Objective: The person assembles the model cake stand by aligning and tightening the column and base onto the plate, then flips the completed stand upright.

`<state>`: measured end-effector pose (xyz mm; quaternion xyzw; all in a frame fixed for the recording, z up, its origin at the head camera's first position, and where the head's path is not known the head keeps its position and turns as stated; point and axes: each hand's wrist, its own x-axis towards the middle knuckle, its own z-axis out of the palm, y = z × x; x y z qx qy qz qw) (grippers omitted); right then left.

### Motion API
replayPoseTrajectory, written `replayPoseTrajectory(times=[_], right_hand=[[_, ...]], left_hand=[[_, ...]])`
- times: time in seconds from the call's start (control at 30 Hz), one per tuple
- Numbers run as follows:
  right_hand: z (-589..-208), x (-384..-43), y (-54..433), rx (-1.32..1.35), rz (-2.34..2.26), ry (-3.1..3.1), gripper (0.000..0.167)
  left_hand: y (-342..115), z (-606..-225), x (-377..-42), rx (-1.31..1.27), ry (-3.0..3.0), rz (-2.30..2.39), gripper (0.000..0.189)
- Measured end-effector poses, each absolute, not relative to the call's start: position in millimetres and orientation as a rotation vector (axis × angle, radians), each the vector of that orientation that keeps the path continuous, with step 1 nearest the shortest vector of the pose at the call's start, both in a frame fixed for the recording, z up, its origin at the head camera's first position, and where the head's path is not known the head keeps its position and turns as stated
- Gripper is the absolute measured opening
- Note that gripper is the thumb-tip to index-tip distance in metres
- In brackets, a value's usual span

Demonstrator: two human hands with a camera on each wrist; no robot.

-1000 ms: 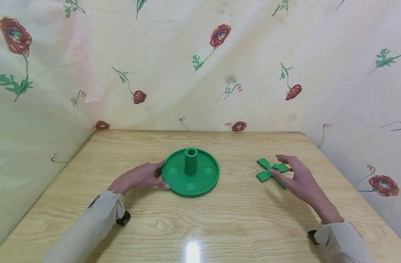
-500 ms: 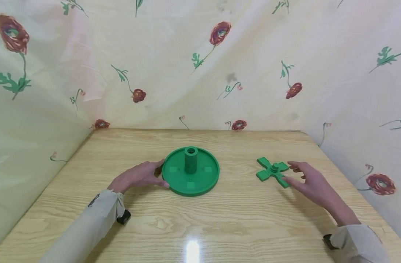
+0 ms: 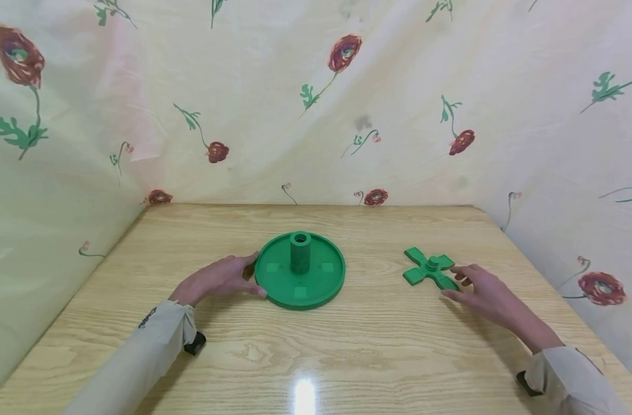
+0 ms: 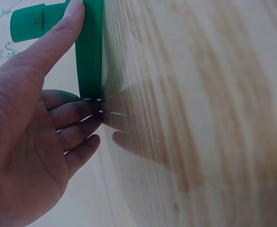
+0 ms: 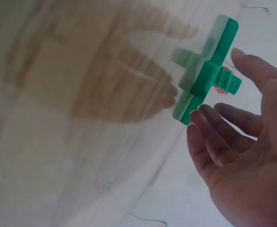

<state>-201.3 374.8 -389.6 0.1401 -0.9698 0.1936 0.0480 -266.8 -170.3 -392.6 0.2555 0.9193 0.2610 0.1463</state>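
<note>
In the head view a green round base (image 3: 316,288) with a raised rim and an upright hollow post (image 3: 300,253) sits on the table. My left hand (image 3: 219,279) holds its left edge, the thumb (image 4: 63,35) along the rim and the fingertips low against the side. To the right lies a flat green four-armed cross piece (image 3: 414,275) with a short peg (image 3: 433,263) standing at its middle. Beside its right arms, my right hand (image 3: 484,294) has thumb and fingers apart and loosely bent. In the right wrist view the fingertips are right at the cross piece's near end.
A light wooden table (image 3: 295,357) bears both green parts. Floral fabric (image 3: 264,104) hangs behind it and along both sides. Dark wrist devices show under each sleeve (image 3: 155,340).
My right hand has drawn back rightward from over the cross piece, uncovering its peg, then come down lower beside its right arms. The left hand and the round base stay put.
</note>
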Motion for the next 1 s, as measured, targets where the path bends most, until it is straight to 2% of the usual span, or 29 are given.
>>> replayPoseTrajectory(times=[0.23, 0.57, 1.0], right_hand=[[-394.1, -205.6, 372.9, 0.392, 0.596, -3.003, 0.062], [-395.5, -204.8, 372.0, 0.363, 0.519, -3.018, 0.048], [-396.5, -203.8, 377.3, 0.359, 0.573, -2.986, 0.043]], left_hand=[[-170.3, -393.5, -267.1, 0.729, 2.651, 0.757, 0.104], [-170.7, -394.1, -267.1, 0.732, 2.651, 0.754, 0.104], [-169.7, -393.1, -266.0, 0.747, 2.65, 0.745, 0.107]])
